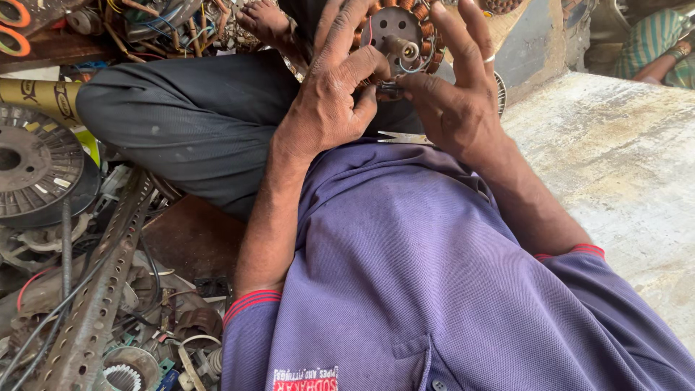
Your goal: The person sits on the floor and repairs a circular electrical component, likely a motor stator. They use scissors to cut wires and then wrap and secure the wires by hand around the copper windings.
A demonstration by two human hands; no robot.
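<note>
Copper-wound round motor stator with a grey metal hub point(399, 32) sits up in front of the person's chest, held between both hands above the dark-trousered knee point(188, 123). The left hand point(329, 94) has its fingers point(347, 32) curled around the stator's near edge, thumb pressing at the bottom rim. The right hand point(456, 101) pinches the same rim with thumb and forefinger, its other fingers spread open over the windings. A thin silvery blade point(402, 137) lies just under the hands. A perforated steel angle bar point(101, 289) slants across scrap parts, beside a worn pale counter point(622, 166).
</note>
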